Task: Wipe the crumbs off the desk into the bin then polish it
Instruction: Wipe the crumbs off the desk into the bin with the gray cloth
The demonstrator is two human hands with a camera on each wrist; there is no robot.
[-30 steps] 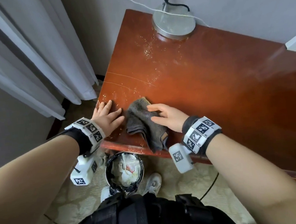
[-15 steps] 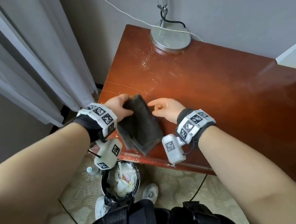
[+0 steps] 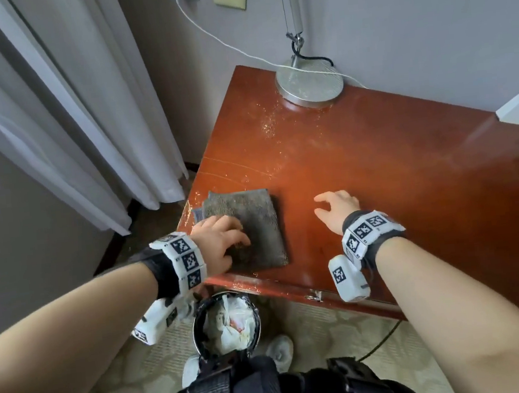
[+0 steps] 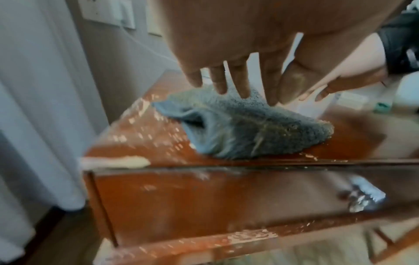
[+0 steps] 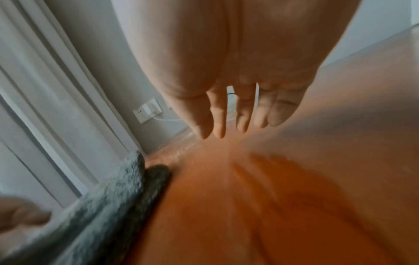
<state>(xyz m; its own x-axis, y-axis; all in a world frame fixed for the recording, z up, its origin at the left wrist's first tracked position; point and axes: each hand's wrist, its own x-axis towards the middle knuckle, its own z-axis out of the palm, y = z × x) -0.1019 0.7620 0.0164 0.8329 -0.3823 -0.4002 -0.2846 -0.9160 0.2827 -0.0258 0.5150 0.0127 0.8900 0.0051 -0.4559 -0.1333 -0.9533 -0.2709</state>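
The grey cloth (image 3: 248,229), folded flat, lies on the bench (image 3: 393,183) at its near left corner, and the left hand (image 3: 221,241) rests on the cloth's near left part with fingers spread and fairly straight, pressing rather than gripping. The right hand (image 3: 337,208) sits apart from the cloth, further right along the near edge, fingers relaxed and holding nothing. Crumbs (image 3: 269,125) lie mostly toward the far left corner beside the lamp base (image 3: 309,85), with more strewn along the left edge and the near edge. The bin (image 3: 226,323) stands on the floor just below the near left corner. To do the wipe well, I judge the cloth should go out past the far crumbs and be drawn back flat under even pressure, herding them in one band to the near edge directly above the bin, not off the left edge, where they would likely miss it.
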